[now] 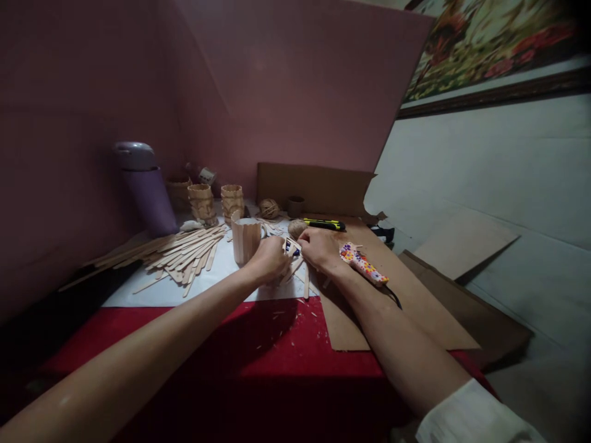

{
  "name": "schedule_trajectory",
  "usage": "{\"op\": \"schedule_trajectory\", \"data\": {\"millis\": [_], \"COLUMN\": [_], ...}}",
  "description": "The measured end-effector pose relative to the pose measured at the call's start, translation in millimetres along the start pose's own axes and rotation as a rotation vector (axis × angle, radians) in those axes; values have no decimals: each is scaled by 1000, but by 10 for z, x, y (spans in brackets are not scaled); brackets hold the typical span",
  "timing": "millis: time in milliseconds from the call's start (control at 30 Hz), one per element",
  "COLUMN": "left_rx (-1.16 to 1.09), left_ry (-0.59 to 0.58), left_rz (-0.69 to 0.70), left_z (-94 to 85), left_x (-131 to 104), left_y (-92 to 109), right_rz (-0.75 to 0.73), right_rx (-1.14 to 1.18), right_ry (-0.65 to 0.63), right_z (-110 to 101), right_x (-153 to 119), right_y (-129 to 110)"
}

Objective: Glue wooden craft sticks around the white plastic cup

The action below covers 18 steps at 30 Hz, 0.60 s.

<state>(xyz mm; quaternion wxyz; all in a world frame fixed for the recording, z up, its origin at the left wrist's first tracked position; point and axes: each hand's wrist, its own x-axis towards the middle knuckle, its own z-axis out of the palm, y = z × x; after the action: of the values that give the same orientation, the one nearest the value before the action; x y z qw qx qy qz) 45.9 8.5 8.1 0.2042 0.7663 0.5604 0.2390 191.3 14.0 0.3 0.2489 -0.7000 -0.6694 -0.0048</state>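
fingers of l hand (270, 259) curl narrow around a small blue-and-white thing (292, 247), tips partly hidden. r hand (319, 248) is just beside it, fingers bent & close together at its r edge; can't tell if they grip it or a bit of stick. the thing sits btwn both hands, over the white paper (120, 299), too small to make out.

just l of the l hand, a mug (246, 241) w/ flat wood sticks round its side stands upright on the paper, handle toward the hands. loose stick (306, 280) lies below the r hand, nr the paper's edge. flowered glue gun (362, 264) lies on flat cardboard (406, 280), r of the r hand; yellow-&-black cutter (323, 224) is behind that hand, w/ a twine ball (297, 230) nr it.

farther l, a big fanned pile of sticks (184, 253). behind: 2 stick cups, l one (201, 204) & r one (232, 201), another twine ball (268, 208), purple bottle (150, 197) at far l. red cloth (277, 357) in front, w/ wood slivers (314, 314) scattered on it.
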Motion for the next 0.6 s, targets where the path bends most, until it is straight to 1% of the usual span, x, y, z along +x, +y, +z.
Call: {"op": "schedule_trajectory", "data": {"millis": [33,100,133,233,300,367,500,600], "left_rx": [49,135,187,301,332,360,362,267], "left_ry": [-13,11,5,8,-12,-40,-54,-31], "left_rz": [44,111,143,196,197,186,137,101], "left_z": [-26,-64,-70,-35,13,55,76,43], "left_x": [-14,-49,-70,-149,-203,-246,-270,-245], "left_y": [-28,-103,-149,-291,-360,-394,-395,-387], "right_rz": [-23,-55,-68,-154,-265,-365,-466,-528], "right_rx": [5,26,42,122,161,159,142,168], "right_ry": [-8,-7,-10,-75,-151,-195,-180,-151], "right_z": [13,35,42,64,89,126,179,159], "right_x": [7,22,29,46,55,64,87,108], "right_y": [12,38,50,83,106,132,181,197]}}
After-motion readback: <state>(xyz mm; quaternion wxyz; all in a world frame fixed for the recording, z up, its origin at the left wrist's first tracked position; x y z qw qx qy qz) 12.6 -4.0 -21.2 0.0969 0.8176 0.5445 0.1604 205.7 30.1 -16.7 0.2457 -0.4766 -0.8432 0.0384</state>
